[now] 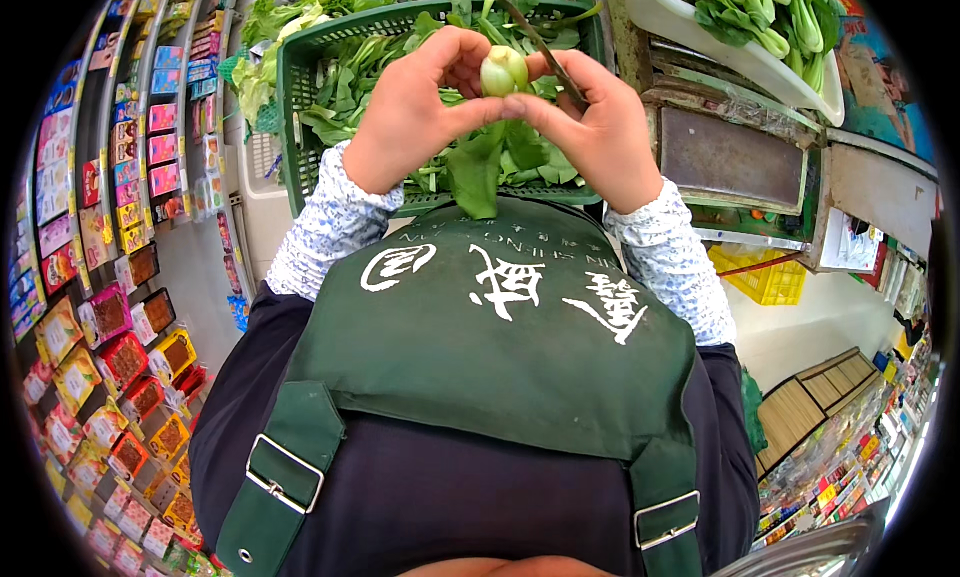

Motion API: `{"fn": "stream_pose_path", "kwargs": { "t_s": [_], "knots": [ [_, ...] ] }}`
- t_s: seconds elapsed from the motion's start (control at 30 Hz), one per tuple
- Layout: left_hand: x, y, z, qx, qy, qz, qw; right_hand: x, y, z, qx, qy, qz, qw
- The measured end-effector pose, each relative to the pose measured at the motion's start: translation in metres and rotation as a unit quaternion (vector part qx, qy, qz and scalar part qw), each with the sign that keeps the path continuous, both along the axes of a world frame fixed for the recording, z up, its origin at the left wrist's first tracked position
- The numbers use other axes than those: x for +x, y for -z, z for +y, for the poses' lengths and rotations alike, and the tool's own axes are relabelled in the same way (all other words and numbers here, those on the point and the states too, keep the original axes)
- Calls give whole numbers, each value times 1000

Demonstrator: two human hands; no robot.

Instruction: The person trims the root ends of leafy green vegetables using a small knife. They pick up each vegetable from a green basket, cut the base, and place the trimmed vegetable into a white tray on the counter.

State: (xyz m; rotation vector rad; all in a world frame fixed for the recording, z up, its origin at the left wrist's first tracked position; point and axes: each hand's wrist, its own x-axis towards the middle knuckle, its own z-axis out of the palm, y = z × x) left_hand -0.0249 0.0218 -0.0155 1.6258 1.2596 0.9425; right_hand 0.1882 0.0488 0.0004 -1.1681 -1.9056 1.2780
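Note:
A head of bok choy (504,72) is held between my two hands, its pale base facing up and its dark green leaves hanging down over the front of my apron. My left hand (420,100) grips it from the left side. On the other side, my right hand (592,119) pinches it with thumb and fingers while also holding a knife (546,50), whose blade slants up and to the left. Both thumbs meet at the near side of the base. Beneath my hands lies a green plastic crate (289,104) with loose leaves and stalks in it.
Lettuce leaves (259,21) are heaped beyond the crate's left corner. A white tub (739,40) of bok choy stands at the upper right, above a worn metal-topped stand (727,157). A yellow crate (765,277) sits on the floor. Snack shelves (105,164) line the left.

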Motion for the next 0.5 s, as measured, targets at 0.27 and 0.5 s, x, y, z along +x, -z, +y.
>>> {"fn": "stream_pose_path", "kwargs": {
  "t_s": [0.27,0.5],
  "knots": [
    [-28,-9,-19,-160,50,-264,950,5,18,27,182,49,15,982],
    [-15,4,-15,-114,29,-314,942,-23,11,3,49,-30,158,986]
  ]
}}
